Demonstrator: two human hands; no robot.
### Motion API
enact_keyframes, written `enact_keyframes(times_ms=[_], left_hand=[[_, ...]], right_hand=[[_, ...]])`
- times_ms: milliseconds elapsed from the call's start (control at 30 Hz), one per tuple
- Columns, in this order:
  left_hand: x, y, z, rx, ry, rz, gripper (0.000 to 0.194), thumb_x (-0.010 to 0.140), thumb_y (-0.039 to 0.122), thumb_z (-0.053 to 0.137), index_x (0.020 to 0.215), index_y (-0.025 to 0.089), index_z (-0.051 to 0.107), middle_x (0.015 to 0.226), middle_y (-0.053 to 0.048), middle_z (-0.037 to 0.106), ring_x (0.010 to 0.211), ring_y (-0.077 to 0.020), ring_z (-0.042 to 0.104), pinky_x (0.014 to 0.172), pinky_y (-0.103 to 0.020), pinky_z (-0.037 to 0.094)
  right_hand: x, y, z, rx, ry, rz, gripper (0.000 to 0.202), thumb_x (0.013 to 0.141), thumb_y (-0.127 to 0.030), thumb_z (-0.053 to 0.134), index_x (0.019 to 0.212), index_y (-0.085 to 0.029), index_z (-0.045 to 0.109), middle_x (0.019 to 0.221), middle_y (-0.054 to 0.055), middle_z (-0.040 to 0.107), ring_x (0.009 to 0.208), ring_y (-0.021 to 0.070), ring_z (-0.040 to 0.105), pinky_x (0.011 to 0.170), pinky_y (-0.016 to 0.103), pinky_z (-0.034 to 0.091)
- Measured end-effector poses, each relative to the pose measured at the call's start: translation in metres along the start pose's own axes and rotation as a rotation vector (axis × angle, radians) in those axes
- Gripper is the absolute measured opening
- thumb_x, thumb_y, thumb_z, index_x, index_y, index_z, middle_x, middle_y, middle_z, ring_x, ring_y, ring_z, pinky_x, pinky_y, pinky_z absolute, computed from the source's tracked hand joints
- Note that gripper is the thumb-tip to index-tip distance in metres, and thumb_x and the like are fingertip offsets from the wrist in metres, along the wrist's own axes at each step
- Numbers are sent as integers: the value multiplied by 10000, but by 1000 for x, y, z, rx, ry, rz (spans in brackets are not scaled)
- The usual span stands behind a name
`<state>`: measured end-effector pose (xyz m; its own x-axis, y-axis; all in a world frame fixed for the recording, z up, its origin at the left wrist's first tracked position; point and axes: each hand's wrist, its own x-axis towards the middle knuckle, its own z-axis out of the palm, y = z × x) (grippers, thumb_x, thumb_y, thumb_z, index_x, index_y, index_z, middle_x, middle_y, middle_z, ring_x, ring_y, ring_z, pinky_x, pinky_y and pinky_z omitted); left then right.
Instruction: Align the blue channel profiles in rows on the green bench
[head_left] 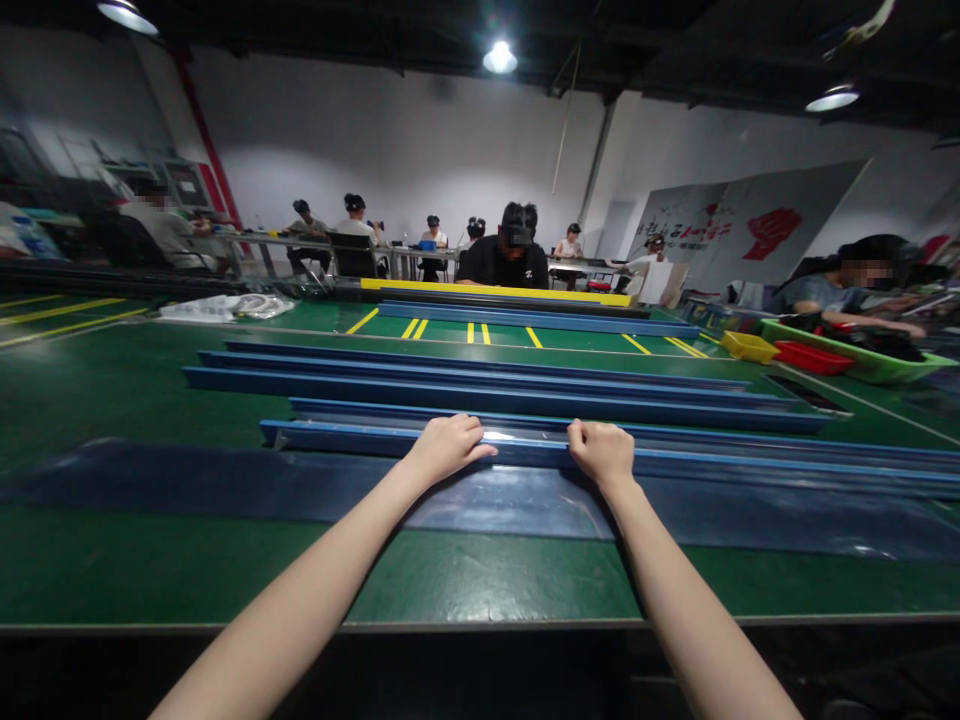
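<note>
A long blue channel strip point(720, 462) runs crosswise on the green table in front of me. My left hand point(450, 445) is closed over it left of centre, with the thumb pointing right along its near side. Right of centre, my right hand point(604, 452) grips the same strip, fingers curled over the top. Between the hands the strip's surface shines under the lamp. A flat, bluish see-through sheet point(510, 500) lies along the table on the near side of the strip, below both wrists. Beyond the hands are more blue channel strips point(450, 385), parallel to it.
The green table point(487, 575) has its edge close to me. Farther back lie a yellow bar point(495, 290) and a clear plastic bag point(225, 307). At right stand a yellow bin point(748, 347), a red tray point(812, 357) and a green basket point(892, 368). A person point(510, 250) sits opposite.
</note>
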<state>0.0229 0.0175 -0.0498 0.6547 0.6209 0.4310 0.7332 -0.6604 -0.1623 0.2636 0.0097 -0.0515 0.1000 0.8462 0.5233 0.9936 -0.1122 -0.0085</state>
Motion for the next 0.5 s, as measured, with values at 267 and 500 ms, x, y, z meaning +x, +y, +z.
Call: enact_keyframes(times_ms=[267, 500], left_hand=[[-1, -1, 1, 4, 55, 21, 371, 844, 464, 409, 763, 158, 600, 878, -32, 616, 790, -140, 552, 636, -236, 380], [-1, -1, 0, 26, 44, -8, 400, 843, 486, 391, 762, 155, 601, 840, -29, 606, 721, -126, 555, 605, -228, 366]], right_hand=[[0, 0, 0, -3, 1, -12, 443, 808, -309, 325, 617, -142, 688, 629, 103, 665, 591, 179, 603, 489, 229, 271], [0, 0, -1, -7, 0, -7, 437, 806, -306, 330, 623, -141, 691, 633, 104, 667, 584, 175, 598, 490, 229, 277]])
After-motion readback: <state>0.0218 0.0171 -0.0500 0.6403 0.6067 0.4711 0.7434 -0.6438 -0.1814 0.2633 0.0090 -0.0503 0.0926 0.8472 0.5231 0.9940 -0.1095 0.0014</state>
